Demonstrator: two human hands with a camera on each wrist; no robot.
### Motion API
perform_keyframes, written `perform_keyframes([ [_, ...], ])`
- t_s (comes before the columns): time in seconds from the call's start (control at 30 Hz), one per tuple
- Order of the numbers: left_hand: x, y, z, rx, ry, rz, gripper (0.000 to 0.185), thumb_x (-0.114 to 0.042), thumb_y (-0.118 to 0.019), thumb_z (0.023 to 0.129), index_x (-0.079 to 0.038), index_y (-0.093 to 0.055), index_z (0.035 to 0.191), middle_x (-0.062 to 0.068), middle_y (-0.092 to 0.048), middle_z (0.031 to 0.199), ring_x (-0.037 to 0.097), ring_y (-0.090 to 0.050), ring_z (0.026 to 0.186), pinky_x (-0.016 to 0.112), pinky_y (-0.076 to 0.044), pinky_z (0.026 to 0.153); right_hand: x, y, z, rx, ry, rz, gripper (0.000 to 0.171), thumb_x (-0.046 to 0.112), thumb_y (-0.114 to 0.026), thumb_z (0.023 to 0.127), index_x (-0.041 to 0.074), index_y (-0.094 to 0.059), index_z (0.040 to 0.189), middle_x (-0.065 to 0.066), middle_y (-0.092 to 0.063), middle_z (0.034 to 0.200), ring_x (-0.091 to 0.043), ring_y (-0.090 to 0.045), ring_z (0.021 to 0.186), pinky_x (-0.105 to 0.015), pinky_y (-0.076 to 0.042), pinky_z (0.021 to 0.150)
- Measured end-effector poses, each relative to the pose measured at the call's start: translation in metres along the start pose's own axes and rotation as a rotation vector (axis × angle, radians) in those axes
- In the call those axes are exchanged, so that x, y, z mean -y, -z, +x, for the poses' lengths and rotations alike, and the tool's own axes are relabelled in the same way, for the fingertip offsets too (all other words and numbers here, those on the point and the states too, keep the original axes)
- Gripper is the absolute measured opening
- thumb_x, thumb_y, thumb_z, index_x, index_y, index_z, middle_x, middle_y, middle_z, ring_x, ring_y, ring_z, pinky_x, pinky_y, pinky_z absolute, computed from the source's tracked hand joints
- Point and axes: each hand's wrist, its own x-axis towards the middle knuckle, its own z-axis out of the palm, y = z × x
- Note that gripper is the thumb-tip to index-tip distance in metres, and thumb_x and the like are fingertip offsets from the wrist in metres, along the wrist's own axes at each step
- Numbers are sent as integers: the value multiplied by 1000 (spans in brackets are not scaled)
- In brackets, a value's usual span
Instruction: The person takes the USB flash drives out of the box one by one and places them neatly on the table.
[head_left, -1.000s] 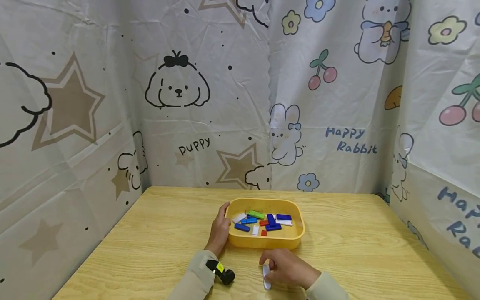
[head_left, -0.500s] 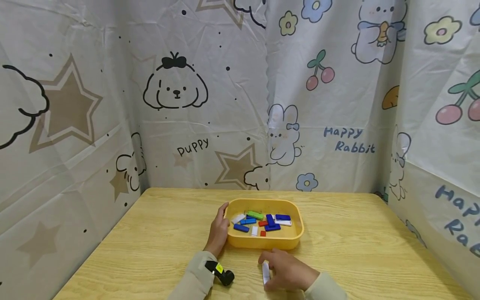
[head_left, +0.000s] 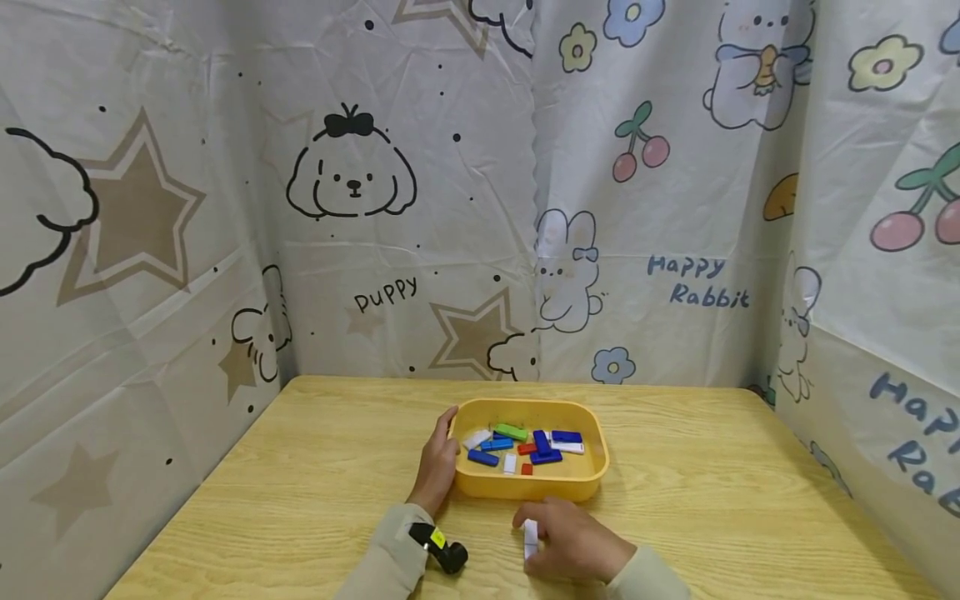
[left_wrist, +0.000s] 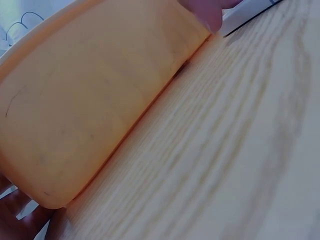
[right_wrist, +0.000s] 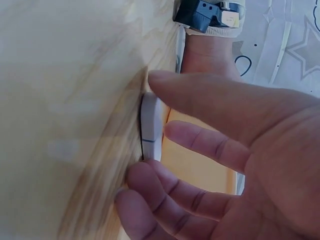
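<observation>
We start at our right hand (head_left: 573, 546), low in the frame just right of centre in the head view. Its thumb and fingertips (right_wrist: 145, 182) curl narrowly around a small white block (head_left: 530, 537), pinching it from both ends while the block lies flat on the wooden table (head_left: 315, 467). In the right wrist view the same white block (right_wrist: 151, 127) sits at the centre of the frame, pressed against the table surface between the thumb above and the curled fingers below. The block lies just in front of the yellow tray (head_left: 592, 479), near its front wall but apart from it.

Our left hand (head_left: 438, 467) is a little left of centre in the head view. Its fingers and thumb wrap the left end of the yellow tray, the thumb hooked over the rim and the palm against the outer wall, so we hold the tray steady. In the left wrist view the tray wall (left_wrist: 95, 100) fills the upper left of the frame, with one fingertip (left_wrist: 210, 12) touching its edge at the top.

Inside the tray lie small flat blocks: several blue blocks (head_left: 545, 455), a green block (head_left: 511, 431), red blocks (head_left: 527, 468) and white blocks (head_left: 510, 462), loosely scattered and some touching.

A black wrist camera (head_left: 442, 550) sits on our left sleeve, bottom centre. Cartoon-printed sheets (head_left: 352, 183) wall the table on three sides.
</observation>
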Motion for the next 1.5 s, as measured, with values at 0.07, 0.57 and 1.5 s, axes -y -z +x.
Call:
perform_keyframes([
  [0.07,-1,0,0,4,0,-7,60,-5,-36,91,-15,-32,149,9,-30,155,29,-26,142,53,-20,113,1,1,0,-6,2,-6,39,23,-79,75,21,-65,111,5,-55,80,-10,-48,71,-26,-41,64],
  [0.57,-1,-2,-1,-12,-11,-18,58,-4,-36,91,-13,-33,149,9,-31,155,27,-27,142,51,-21,113,-2,44,0,-317,101,16,23,27,-73,86,17,-66,105,8,-55,74,-11,-51,62,-24,-45,55],
  [1.5,1,1,-1,-4,-20,-37,58,-4,-35,91,-13,-33,148,11,-32,154,28,-29,141,52,-23,113,-50,63,52,-482,-127,-166,28,14,-76,81,9,-64,105,-7,-67,105,-26,-61,98,-50,-33,90],
])
